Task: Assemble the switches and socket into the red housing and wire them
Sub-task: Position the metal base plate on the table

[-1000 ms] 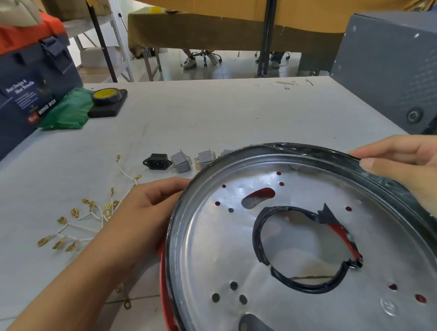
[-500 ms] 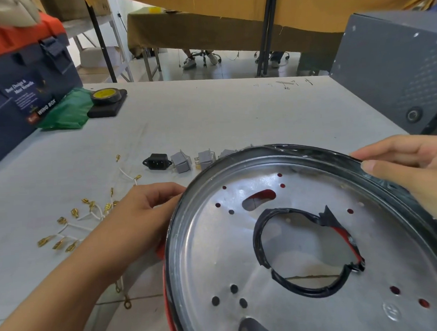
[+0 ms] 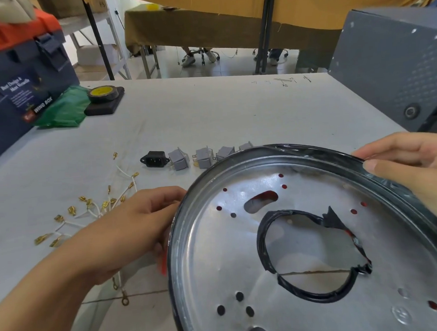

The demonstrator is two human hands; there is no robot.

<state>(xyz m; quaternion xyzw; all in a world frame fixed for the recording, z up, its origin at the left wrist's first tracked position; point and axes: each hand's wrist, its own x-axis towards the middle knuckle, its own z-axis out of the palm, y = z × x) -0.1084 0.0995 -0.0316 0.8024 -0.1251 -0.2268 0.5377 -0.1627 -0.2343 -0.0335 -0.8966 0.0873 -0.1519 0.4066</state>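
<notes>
Housing tilted slightly since before, silver plate, red showing through holes

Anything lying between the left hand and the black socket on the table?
Nothing visible does: bare white tabletop separates the left hand, gripping the round metal housing's rim, from the black power socket.

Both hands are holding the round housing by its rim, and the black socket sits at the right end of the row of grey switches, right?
Not quite. The head view shows the black socket at the left end of the grey switches, not the right. The left hand and right hand do hold the housing by its rim.
</notes>
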